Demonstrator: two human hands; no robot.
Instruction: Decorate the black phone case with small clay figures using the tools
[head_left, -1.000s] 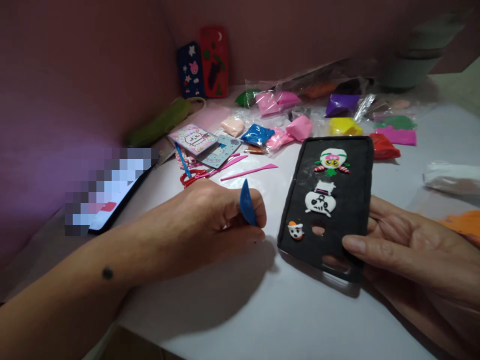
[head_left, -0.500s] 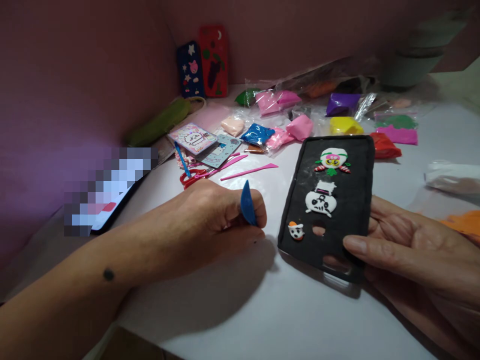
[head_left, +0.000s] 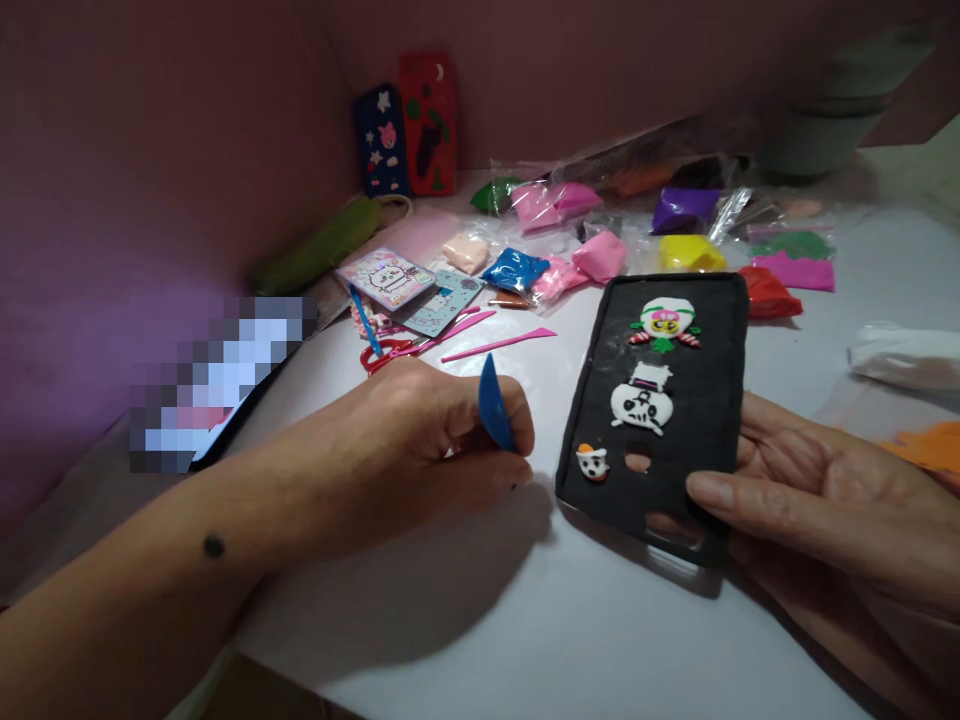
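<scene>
My left hand (head_left: 442,440) is closed round a blue modelling tool (head_left: 493,400), whose flat, curved blade sticks up above the fingers. A tiny dark speck shows by the fingertips. To the right, my right hand (head_left: 810,500) grips a phone case (head_left: 600,350) by its lower right edge, thumb on top and fingers behind. The case is covered in black clay and tilted towards me. White clay characters with coloured details sit on it: a green-and-pink one (head_left: 667,322), a plain white one (head_left: 642,402) and a small orange-capped one (head_left: 592,463). Two cut-outs show near its lower end.
Bagged coloured clay, such as a blue pack (head_left: 516,268), covers the back of the white table. Left of centre lie red scissors (head_left: 379,358), pink tools (head_left: 499,345) and cards (head_left: 386,277). A lit phone (head_left: 225,385) leans at left. Two decorated cases (head_left: 427,125) stand against the wall.
The blue tool has tipped very slightly to the left in my left hand. The case and my right hand are almost still.
</scene>
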